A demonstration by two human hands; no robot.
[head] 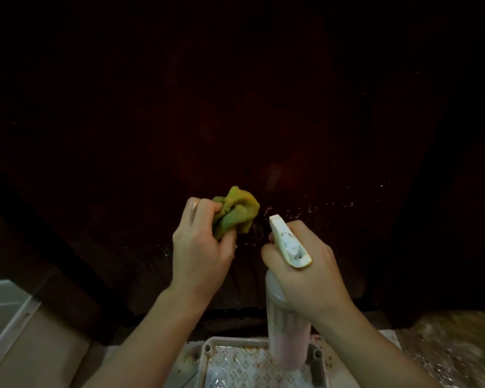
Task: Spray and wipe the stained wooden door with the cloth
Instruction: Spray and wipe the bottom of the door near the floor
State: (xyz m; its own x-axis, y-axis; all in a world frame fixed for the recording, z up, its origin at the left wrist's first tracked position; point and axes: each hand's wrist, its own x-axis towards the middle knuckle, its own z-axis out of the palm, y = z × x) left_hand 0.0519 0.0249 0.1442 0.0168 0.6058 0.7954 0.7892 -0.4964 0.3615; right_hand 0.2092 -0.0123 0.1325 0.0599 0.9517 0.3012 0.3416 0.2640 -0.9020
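The dark wooden door (235,107) fills most of the view, with pale specks and droplets across its lower part. My left hand (200,247) grips a bunched yellow-green cloth (234,212) close to the door. Just to its right, my right hand (305,271) holds a spray bottle (289,326) by the neck, a finger on the trigger. Its white nozzle (286,239) points up and forward at the door. The bottle's lower body holds pinkish liquid.
A pale plastic tray (207,348) with a patterned lining lies on the floor below the bottle. A white frame or panel (3,312) runs along the lower left. Speckled floor (459,345) shows at the lower right.
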